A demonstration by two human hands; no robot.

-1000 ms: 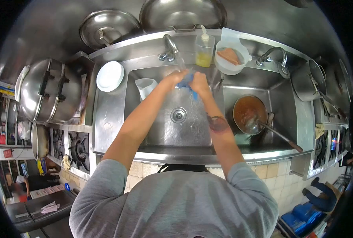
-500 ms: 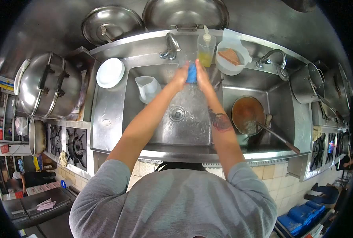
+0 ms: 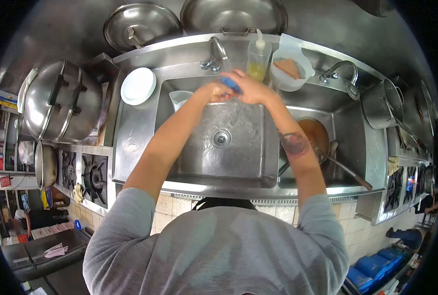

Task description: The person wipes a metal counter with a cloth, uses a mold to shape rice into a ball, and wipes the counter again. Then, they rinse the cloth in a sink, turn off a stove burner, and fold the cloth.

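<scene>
Sponge (image 3: pixel 230 83), blue, sits upper centre of the frame, squeezed between our left hand (image 3: pixel 217 92) and right hand (image 3: pixel 252 90), pressed together, fingers partly blurred; wet, slippery skin could let it shoot into the sink basin (image 3: pixel 219 165) below.

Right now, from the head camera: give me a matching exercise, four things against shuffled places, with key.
1. Blue sponge or cloth
2. Round white plate
3. Translucent white plastic jug
4. Reddish-brown liquid in a round vessel

A. Right basin
B. Between left hand and right hand
C. Left basin, partly behind the left arm
D. Steel counter left of both basins

Pairs: 1-B, 2-D, 3-C, 4-A
</scene>
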